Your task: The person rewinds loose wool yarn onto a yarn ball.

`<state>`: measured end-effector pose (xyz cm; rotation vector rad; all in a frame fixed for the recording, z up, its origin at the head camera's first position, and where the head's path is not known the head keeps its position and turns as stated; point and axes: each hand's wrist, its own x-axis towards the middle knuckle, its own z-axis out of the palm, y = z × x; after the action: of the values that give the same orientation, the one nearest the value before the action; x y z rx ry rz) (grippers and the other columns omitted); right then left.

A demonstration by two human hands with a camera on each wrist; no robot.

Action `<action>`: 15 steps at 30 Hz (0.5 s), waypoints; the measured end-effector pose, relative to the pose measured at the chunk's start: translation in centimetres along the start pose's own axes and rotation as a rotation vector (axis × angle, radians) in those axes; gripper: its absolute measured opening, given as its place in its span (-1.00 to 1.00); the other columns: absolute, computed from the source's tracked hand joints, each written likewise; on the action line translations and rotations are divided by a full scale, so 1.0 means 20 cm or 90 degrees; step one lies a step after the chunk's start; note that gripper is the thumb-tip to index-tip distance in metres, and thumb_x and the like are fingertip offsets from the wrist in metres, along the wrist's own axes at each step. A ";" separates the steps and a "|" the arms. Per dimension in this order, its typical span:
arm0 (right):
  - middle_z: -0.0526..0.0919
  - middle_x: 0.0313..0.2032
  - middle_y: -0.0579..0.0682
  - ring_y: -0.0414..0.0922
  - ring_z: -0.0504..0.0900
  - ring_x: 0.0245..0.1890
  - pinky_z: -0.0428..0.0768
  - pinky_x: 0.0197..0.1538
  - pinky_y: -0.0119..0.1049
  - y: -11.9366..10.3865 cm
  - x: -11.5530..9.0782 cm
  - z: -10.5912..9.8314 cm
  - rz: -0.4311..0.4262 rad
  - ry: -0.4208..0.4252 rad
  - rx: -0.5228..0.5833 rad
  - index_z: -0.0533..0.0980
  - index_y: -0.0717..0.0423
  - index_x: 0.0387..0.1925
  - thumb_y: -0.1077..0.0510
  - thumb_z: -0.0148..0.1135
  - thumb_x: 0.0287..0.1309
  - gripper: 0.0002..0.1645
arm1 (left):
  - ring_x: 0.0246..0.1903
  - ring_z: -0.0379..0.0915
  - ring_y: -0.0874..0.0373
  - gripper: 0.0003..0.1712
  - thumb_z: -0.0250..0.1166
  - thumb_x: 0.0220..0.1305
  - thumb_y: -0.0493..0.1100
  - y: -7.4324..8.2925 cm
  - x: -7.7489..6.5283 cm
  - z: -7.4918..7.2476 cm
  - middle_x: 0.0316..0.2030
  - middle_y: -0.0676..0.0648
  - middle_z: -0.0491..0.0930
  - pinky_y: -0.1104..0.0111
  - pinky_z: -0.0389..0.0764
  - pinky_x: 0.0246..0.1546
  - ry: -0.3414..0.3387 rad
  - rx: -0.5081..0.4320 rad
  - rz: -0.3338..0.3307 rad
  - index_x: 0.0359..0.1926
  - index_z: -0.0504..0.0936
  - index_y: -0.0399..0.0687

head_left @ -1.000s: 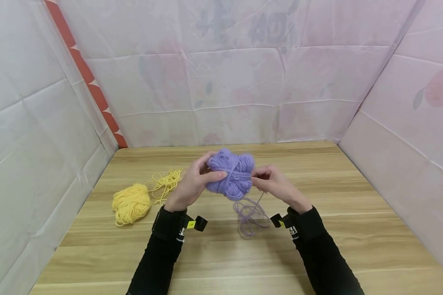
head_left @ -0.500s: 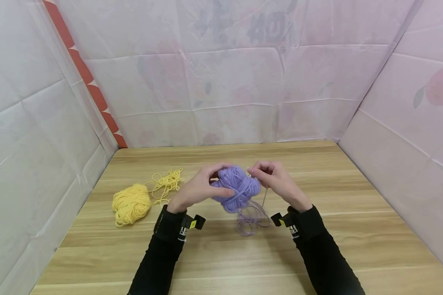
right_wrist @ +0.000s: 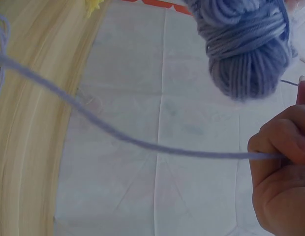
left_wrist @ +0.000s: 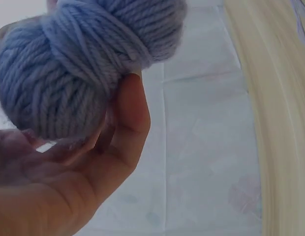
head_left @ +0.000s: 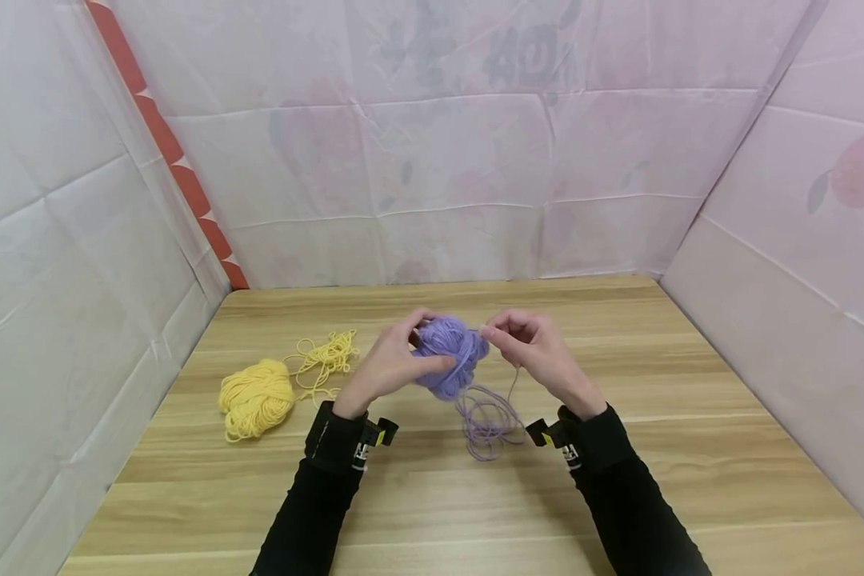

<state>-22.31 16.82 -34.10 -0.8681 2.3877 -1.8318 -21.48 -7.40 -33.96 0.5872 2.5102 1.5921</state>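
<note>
A purple ball of yarn (head_left: 448, 356), bound round its middle by wraps, is held above the table by my left hand (head_left: 389, 364). The left thumb lies across its near side, and the other fingers curve behind it. Just to the right, my right hand (head_left: 536, 352) pinches the purple yarn strand (right_wrist: 192, 154). In the right wrist view this strand runs from the curled fingers toward the table, and a short piece shows between the fingertips and the ball. Loose purple loops (head_left: 488, 422) lie on the table below.
A yellow ball of yarn (head_left: 257, 398) rests on the wooden table (head_left: 432, 512) at the left, with a loose yellow tangle (head_left: 327, 352) beside it. Pale printed sheets (head_left: 446, 160) wall the back and both sides.
The purple ball has come lower and been turned in my left hand, then moved slightly left from the right hand. My right fingertips have risen a little, still pinching the strand.
</note>
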 end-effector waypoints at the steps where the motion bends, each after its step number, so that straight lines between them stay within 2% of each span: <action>1: 0.35 -0.64 -0.15 -0.21 0.27 -0.66 0.26 -0.59 -0.30 0.00 0.00 0.00 -0.008 -0.005 -0.001 0.58 0.21 -0.19 0.15 0.14 0.34 -0.80 | -0.13 0.51 -0.05 -0.39 0.45 0.04 -0.09 0.00 0.00 0.00 -0.10 -0.16 0.57 0.33 0.68 -0.37 0.010 0.003 -0.002 0.14 0.45 0.04; 6: 0.34 -0.66 -0.12 -0.18 0.26 -0.67 0.26 -0.59 -0.29 -0.02 0.00 0.01 -0.032 -0.025 -0.010 0.61 0.20 -0.18 0.18 0.15 0.32 -0.82 | -0.19 0.53 0.01 -0.39 0.45 0.04 -0.05 0.01 0.01 0.00 -0.10 -0.13 0.58 0.31 0.67 -0.36 0.055 0.002 -0.015 0.11 0.44 0.01; 10: 0.33 -0.65 -0.10 -0.17 0.27 -0.66 0.28 -0.58 -0.30 -0.02 -0.01 0.02 -0.028 -0.039 -0.030 0.63 0.17 -0.18 0.17 0.16 0.32 -0.81 | -0.18 0.57 0.02 -0.38 0.46 0.05 -0.03 0.01 0.01 0.01 -0.07 -0.11 0.55 0.29 0.68 -0.30 0.086 -0.031 -0.029 0.10 0.41 -0.02; 15: 0.53 -0.53 -0.12 -0.20 0.32 -0.65 0.33 -0.58 -0.35 -0.01 -0.02 0.05 -0.032 -0.059 -0.065 0.66 0.10 -0.18 0.17 0.18 0.30 -0.82 | -0.16 0.58 0.00 -0.40 0.47 0.05 -0.02 0.00 0.01 0.02 -0.06 -0.13 0.51 0.27 0.69 -0.25 0.133 -0.077 -0.032 0.05 0.38 -0.05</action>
<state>-21.60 16.03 -34.27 -1.0059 2.4431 -1.6586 -21.49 -7.10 -34.08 0.3572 2.5223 1.8583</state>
